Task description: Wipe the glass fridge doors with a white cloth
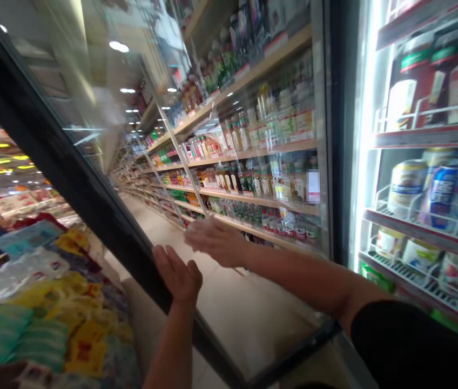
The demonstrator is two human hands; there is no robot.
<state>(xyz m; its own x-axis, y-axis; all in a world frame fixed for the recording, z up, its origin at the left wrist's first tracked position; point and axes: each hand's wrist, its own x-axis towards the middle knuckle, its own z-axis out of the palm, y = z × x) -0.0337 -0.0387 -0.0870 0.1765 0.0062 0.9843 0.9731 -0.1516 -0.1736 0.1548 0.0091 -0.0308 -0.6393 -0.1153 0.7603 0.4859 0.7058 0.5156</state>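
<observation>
A glass fridge door [253,335] with a black frame stands swung out at an angle in front of me. My left hand [178,274] lies against the door's slanting frame edge, its fingers stretched and the thumb apart. Higher up and to the right, my right hand [216,241] reaches across in front of the glass with its fingers extended. Its fingertips are blurred, and I cannot tell whether they touch the pane. Neither hand has anything in it.
On the right the lit fridge holds bottles [407,86] and cans [443,189] on wire-fronted shelves. Long shelves of bottles [269,129] show in the glass. Bagged goods [51,302] are piled at the lower left, beside a tiled floor [143,227].
</observation>
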